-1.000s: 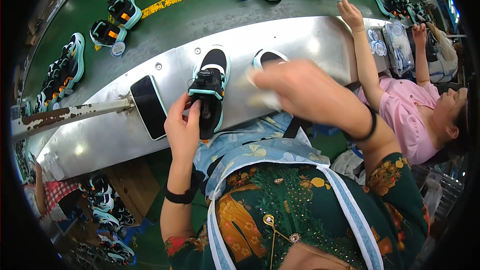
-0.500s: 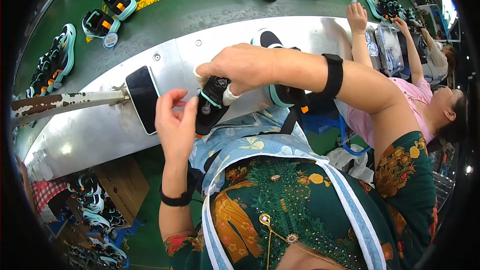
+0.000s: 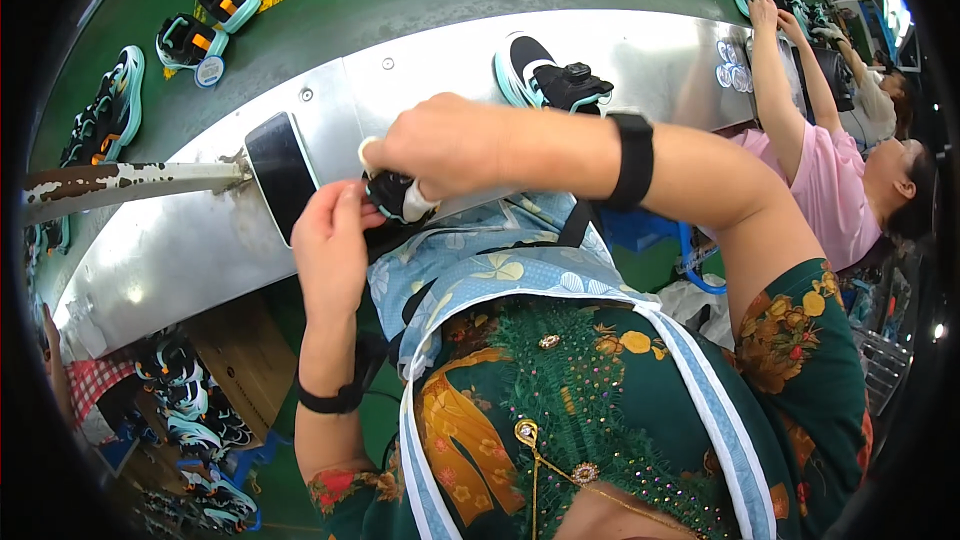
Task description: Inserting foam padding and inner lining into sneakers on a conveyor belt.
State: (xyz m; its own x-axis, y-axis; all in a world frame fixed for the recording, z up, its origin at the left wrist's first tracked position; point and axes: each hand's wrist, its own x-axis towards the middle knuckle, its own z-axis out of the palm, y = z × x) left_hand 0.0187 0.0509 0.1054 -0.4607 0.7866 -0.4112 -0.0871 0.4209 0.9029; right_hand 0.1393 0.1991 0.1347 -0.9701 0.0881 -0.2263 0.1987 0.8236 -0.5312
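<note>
Between my hands, at the near edge of the metal bench, is a black shoe [image 3: 388, 192] with thin teal trim. My right hand [image 3: 440, 145] reaches over it from above, its fingers closed round the upper part; white covers sit on some of its fingertips. The fingers of my left hand [image 3: 330, 235] are pinched together on the shoe's left side. Much of the shoe is hidden behind both hands. Beyond my right forearm lies another black shoe [image 3: 527, 65] with a teal and white sole, partly covered by the arm.
A dark phone [image 3: 282, 178] lies on the metal bench [image 3: 190, 230], beside a rusty pole [image 3: 140, 185]. Several shoes stand on the green belt [image 3: 320, 25] behind. To the right, a person in pink [image 3: 830, 185] works at the bench. A cardboard box [image 3: 240, 365] and more shoes are below left.
My left hand has come from beside the shoe onto it, its fingers now pinching. The shoe in my hands has shifted slightly left. The person in pink has moved both arms farther back.
</note>
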